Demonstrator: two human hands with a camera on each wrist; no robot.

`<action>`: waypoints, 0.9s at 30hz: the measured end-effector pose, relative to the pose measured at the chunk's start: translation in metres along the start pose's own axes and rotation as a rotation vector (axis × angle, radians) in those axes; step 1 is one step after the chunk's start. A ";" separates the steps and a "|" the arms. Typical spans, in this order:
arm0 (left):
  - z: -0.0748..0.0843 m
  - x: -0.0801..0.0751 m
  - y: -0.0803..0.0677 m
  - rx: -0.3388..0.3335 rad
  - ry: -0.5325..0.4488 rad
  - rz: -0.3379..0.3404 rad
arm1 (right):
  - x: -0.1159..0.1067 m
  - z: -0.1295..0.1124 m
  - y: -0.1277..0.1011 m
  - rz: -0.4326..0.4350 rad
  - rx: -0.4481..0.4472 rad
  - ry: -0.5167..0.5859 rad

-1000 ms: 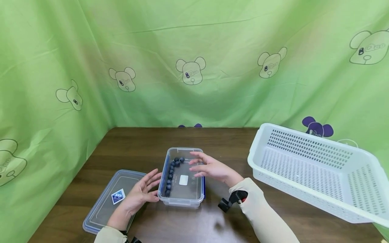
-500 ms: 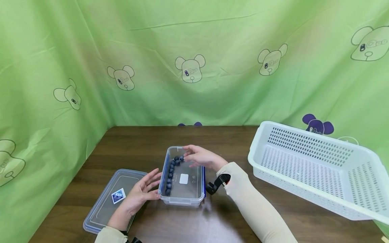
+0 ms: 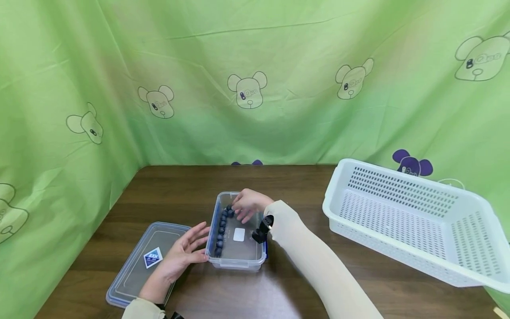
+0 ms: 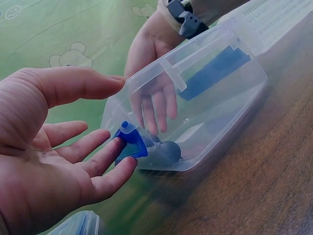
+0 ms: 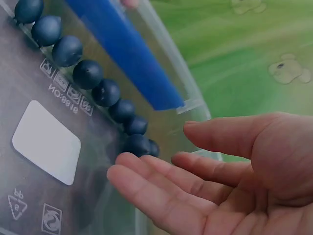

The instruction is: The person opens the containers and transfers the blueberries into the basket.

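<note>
On the brown table (image 3: 179,186), near its middle: clear plastic container (image 3: 237,259), open, with a row of blueberries (image 3: 220,231) along its left inner wall. Right hand (image 3: 248,204) inside the container at the far end, fingers (image 5: 161,188) loose and slightly spread, holding nothing, tips just beside the end berries (image 5: 139,144) of the row. Left hand (image 3: 181,254) relaxed too, fingers straight, tips resting against the container's left side at the blue latch (image 4: 131,143). Lid (image 3: 131,279) flat on the table under that hand and wrist.

Probably best to pinch one berry at a time with thumb and forefinger, lightly, since soft fruit bruises and round fruit rolls. Worth starting from the far end of the row, where fingertips already sit, rather than reaching over the rest. Steady pressure from the left fingers likely needed to stop the light container sliding. White perforated basket (image 3: 338,208) well apart on the right, tilted.
</note>
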State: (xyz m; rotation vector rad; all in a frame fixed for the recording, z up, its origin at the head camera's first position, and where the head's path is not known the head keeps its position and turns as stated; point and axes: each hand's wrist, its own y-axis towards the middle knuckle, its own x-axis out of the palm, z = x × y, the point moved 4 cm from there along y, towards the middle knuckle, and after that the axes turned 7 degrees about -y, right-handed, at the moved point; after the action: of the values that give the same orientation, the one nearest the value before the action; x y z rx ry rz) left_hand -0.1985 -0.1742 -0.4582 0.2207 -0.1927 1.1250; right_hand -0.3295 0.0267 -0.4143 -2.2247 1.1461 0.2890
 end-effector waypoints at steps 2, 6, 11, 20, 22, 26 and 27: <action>0.000 0.000 -0.001 -0.002 -0.002 0.001 | 0.003 0.001 0.003 0.001 0.015 0.004; 0.001 0.001 -0.001 -0.009 -0.005 0.000 | 0.008 0.002 0.007 0.012 0.037 -0.009; 0.002 0.002 0.001 -0.020 -0.010 0.006 | 0.010 0.004 0.012 0.060 0.055 -0.022; 0.001 0.002 0.000 -0.035 -0.003 0.019 | 0.018 0.014 0.020 0.099 0.058 0.066; 0.000 0.002 -0.001 -0.035 -0.004 0.021 | 0.019 0.014 0.019 0.097 0.044 0.076; 0.001 0.001 -0.002 -0.039 -0.005 0.029 | 0.019 0.012 0.016 0.079 0.013 0.071; 0.001 0.001 -0.002 -0.042 -0.005 0.032 | 0.019 0.011 0.015 0.074 0.009 0.068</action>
State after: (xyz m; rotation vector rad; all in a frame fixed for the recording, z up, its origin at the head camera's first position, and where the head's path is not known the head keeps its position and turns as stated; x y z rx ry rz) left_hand -0.1969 -0.1747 -0.4569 0.1838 -0.2241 1.1511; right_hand -0.3293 0.0147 -0.4378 -2.2026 1.2653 0.2404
